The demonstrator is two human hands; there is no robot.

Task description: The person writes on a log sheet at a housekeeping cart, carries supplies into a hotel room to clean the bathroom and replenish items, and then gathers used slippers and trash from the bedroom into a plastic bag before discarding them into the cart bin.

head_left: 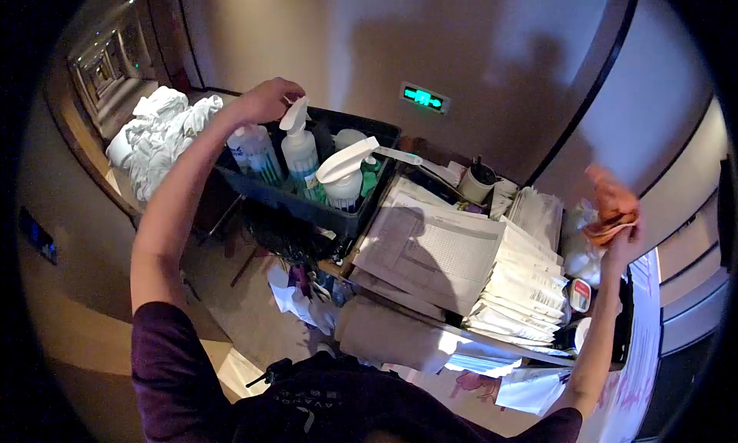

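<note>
Orange cloth (613, 201), bunched, is clamped in the right hand (626, 234), raised above the right end of the cart (530, 351). From my remote post, I find the left hand (269, 99) at the rear of the black caddy (290, 208), fingers curled just beside the head of the middle spray bottle (300, 152); whether they touch it, I cannot tell.

Step in hand, in my judgement: handling cleaning supplies at the cart, cloth already held. Any lift from the caddy would call for a firm grip below the trigger and clearance from the neighbouring bottles.

Markings: the dark shirt (330, 397) bears inverted lettering, apparently "LAVANDE", partly lost in folds. I can read no words on the bottle labels, the gridded sheet (442, 247) or the white packets (516, 289). The green wall sign (424, 98) glows with pictograms.
</note>
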